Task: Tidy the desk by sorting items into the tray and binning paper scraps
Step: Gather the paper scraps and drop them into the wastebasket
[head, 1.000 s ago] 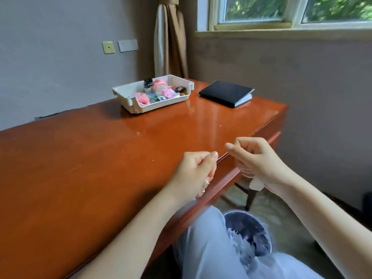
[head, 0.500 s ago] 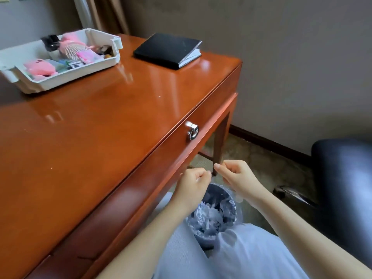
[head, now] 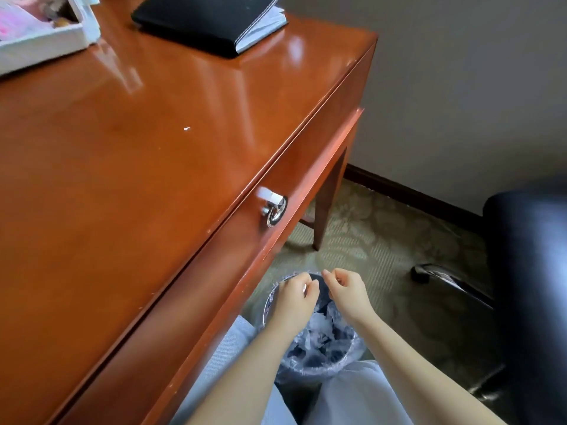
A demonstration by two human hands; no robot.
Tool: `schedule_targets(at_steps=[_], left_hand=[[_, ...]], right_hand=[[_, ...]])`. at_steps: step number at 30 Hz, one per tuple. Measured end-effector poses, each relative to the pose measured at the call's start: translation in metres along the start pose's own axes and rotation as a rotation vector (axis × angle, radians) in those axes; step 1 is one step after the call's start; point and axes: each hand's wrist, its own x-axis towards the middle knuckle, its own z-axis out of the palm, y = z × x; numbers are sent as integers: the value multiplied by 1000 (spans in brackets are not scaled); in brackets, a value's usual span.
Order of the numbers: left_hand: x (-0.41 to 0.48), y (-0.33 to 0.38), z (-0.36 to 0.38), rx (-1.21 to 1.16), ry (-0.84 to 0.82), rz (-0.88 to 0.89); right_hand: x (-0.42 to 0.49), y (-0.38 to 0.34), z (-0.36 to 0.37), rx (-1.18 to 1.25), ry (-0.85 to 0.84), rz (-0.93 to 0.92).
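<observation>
Both my hands hover over the small round bin point(head: 352, 343) on the floor between my knees and the desk front. It has a plastic liner and holds several torn paper scraps point(head: 319, 331). My left hand point(head: 293, 302) has its fingers curled, and a white sliver of paper shows between them. My right hand point(head: 348, 291) is beside it with its back to the camera and its fingers curled down; what lies under them is hidden. The white tray point(head: 49, 44), filled with pink items, sits at the desk's far left.
A black notebook point(head: 211, 19) lies on the far side of the wooden desk point(head: 122, 179). One tiny white scrap point(head: 186, 128) lies mid-desk. A metal drawer knob point(head: 274, 207) juts from the desk front. A dark office chair point(head: 527, 271) stands at right.
My view tilted down from the desk top to the floor. Both hands dropped from the desk edge to just above the bin. The paper seen in my right hand no longer shows.
</observation>
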Motion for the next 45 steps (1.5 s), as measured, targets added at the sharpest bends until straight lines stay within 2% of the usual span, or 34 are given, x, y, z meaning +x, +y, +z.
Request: schedule_targets(at_steps=[9, 15, 20, 35, 40, 45], left_hand=[[28, -22, 28, 13, -167, -60], [34, -31, 31, 43, -298, -91], [25, -27, 22, 228, -311, -50], [3, -4, -3, 161, -396, 118], [-6, 17, -23, 255, -372, 147], [-26, 53, -57, 395, -388, 204]], right_hand=[[18, 25, 19, -97, 56, 115], [16, 30, 20, -98, -89, 168], [14, 25, 9, -172, -161, 132], [-4, -10, -25, -272, -163, 53], [-10, -28, -37, -366, -205, 14], [-21, -70, -61, -525, -236, -118]])
